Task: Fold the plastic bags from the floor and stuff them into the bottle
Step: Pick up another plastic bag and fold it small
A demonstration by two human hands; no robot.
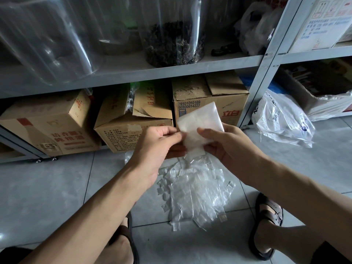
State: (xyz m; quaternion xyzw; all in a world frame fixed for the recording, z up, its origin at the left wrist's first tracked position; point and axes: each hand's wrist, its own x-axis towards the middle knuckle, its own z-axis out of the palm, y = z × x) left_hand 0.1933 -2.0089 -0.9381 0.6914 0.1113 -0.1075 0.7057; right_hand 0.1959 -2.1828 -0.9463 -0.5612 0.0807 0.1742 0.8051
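Both forearms reach forward above the floor [47,187]. The left hand [154,147] pinches the folded white bag [200,121] at its left edge; the right hand [226,143] grips its lower right, thumb on top.

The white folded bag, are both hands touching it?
Touching. The head view shows the left hand pinching the bag at its left edge, the right hand gripping its lower right.

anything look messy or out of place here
Yes: clear bags lie in a crumpled, overlapping heap on the floor, and a printed bag slumps by the shelf post; the held folded bag looks neat.
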